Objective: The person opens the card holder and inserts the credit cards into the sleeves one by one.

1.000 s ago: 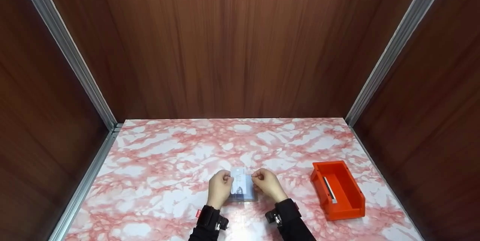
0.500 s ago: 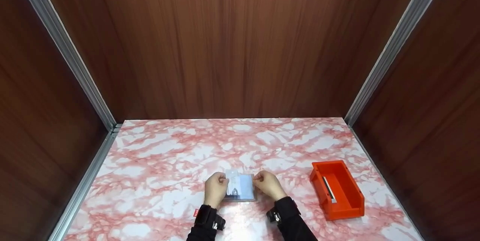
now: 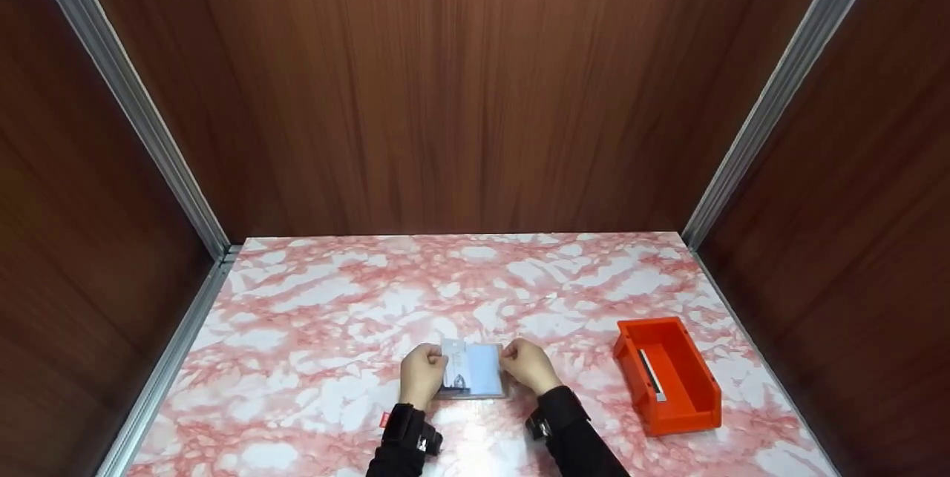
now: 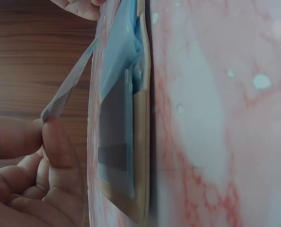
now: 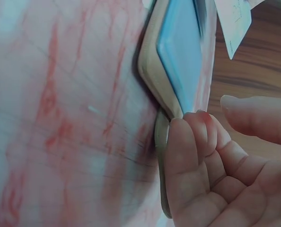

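Observation:
Near the front middle of the table lies a flat wallet-like case with tan edges and a light blue face (image 3: 485,372). In the left wrist view a grey see-through panel (image 4: 114,135) covers part of it. My left hand (image 3: 422,374) pinches the side of a thin, pale printed card (image 3: 454,364), held tilted above the case's left part. At the case's right edge my right hand (image 3: 531,366) holds its corner between curled fingertips. From that corner a tan tab (image 5: 162,165) runs behind a finger in the right wrist view.
An orange bin (image 3: 686,380) stands on the right of the pink-and-white marbled table (image 3: 334,291), with a narrow light bar (image 3: 652,375) on its left side. Brown wood-grain panels (image 3: 460,91) rise behind and at both sides, with metal rails (image 3: 126,84) at the corners.
My left hand has moved left and slightly nearer with the card, showing more of the blue face. My right hand stays almost in place at the case's right edge.

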`<action>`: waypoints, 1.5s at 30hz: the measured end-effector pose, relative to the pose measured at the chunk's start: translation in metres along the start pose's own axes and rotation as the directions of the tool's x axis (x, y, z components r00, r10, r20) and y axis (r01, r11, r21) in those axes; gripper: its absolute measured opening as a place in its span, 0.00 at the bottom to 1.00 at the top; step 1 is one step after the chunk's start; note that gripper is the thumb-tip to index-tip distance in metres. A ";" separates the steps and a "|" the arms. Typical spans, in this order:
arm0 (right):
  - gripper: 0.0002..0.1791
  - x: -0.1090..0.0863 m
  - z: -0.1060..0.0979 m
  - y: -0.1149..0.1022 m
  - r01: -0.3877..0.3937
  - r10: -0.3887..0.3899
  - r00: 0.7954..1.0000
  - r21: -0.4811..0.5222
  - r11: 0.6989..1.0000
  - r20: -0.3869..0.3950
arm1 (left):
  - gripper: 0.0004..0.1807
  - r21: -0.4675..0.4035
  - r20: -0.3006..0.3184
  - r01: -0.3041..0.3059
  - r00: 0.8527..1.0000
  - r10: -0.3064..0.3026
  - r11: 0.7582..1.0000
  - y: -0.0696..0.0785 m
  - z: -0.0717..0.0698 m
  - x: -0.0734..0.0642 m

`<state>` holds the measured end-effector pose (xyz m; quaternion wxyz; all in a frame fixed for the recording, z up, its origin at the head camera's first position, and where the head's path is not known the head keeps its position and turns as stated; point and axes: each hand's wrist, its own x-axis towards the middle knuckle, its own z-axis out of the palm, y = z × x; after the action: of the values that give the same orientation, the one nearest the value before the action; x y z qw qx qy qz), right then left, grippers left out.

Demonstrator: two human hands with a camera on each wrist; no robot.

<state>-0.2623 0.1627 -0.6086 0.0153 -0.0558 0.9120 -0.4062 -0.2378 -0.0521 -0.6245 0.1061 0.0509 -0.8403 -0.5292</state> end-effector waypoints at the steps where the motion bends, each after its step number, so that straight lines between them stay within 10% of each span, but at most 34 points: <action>1: 0.04 0.000 0.001 0.000 0.001 -0.001 1.000 -0.002 1.000 -0.002 | 0.09 0.003 -0.004 -0.004 1.000 0.004 1.000 -0.001 0.000 0.000; 20: 0.05 0.004 0.010 0.004 -0.018 0.019 1.000 -0.050 0.999 0.021 | 0.02 0.027 -0.010 -0.017 1.000 0.017 0.999 -0.014 0.003 0.004; 37: 0.08 0.027 0.042 0.048 0.016 -0.024 0.998 -0.157 0.988 -0.049 | 0.06 0.093 -0.085 -0.030 0.996 0.038 0.995 -0.014 0.010 0.006; 45: 0.08 0.017 0.031 0.032 0.032 -0.041 0.997 -0.134 0.990 -0.058 | 0.06 0.104 -0.111 -0.075 0.990 0.086 0.992 -0.041 0.024 0.016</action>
<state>-0.2793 0.1593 -0.6531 -0.0236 -0.0611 0.9359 -0.3461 -0.2597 -0.0522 -0.6695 0.1729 0.0526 -0.8596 -0.4780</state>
